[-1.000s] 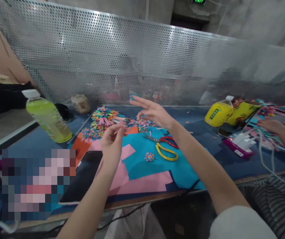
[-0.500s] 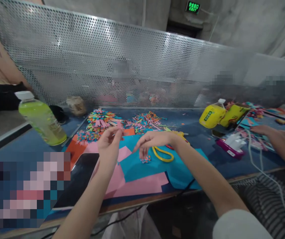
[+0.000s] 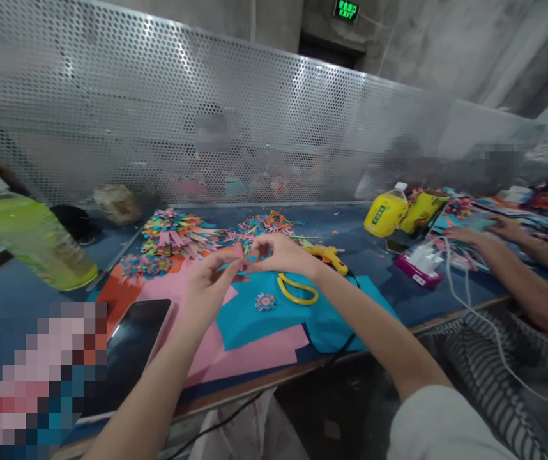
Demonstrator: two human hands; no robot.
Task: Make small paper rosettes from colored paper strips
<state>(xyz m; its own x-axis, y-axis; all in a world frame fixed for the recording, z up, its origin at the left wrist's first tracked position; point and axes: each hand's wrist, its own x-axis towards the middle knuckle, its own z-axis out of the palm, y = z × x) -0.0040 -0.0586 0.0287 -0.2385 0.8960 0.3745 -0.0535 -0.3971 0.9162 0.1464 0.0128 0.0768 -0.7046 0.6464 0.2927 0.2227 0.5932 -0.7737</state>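
Above the blue paper sheet, my two hands meet at the fingertips. My left hand is closed in a pinch on a small pink paper strip. My right hand has its fingers pinched together beside the strip; what lies between them is too small to make out. Below them a small coiled-paper flower, pink and blue with an orange centre, rests on the blue sheet. Right of it lies a yellow looped handle, and behind that a yellow glue gun.
Behind my hands are piles of colourful paper strips. A phone and a green drink bottle are at left. Yellow bottle and purple tissue pack stand right, near another person's arms. Perforated metal panel runs behind.
My right hand has risen from over the paper flower and moved left to meet my left hand's fingertips. The flower is now uncovered. The camera view has shifted right.
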